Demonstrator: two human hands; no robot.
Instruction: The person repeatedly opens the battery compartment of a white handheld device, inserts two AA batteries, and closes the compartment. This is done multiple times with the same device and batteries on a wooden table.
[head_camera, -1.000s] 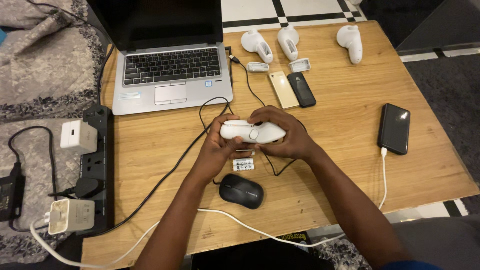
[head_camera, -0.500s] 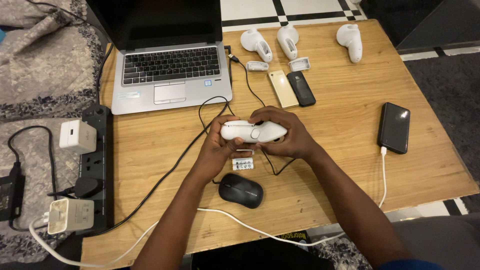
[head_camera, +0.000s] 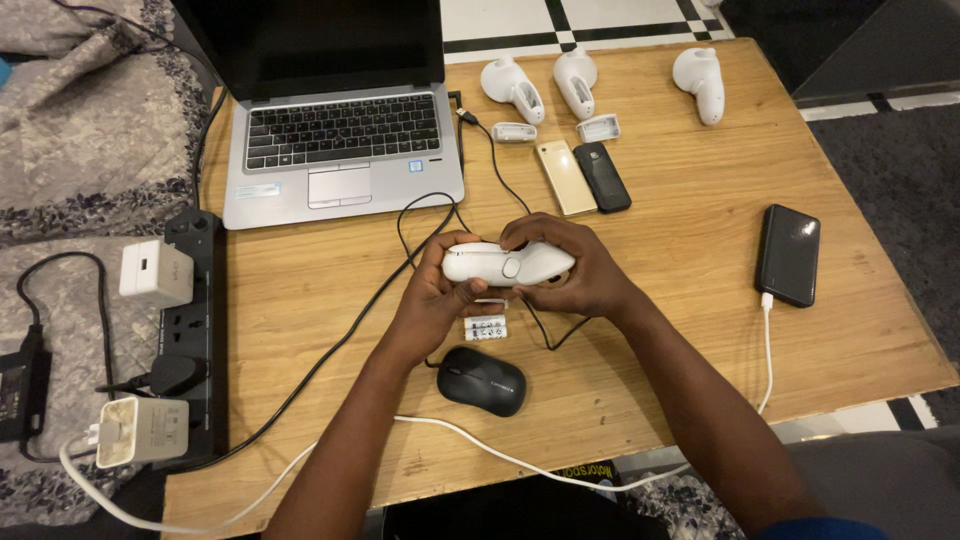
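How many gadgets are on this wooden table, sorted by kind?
White handheld controllers: 4, one held in the left hand and right hand, three at the far edge
Small white covers: 2
Phones: 2, gold and black
Laptop: 1
Black mouse: 1
Black power bank: 1
White batteries: 2
Total: 13

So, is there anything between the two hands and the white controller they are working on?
Nothing visible is. The left hand and the right hand both grip the white controller directly, above the wooden table. The batteries and the black mouse lie below it, apart.
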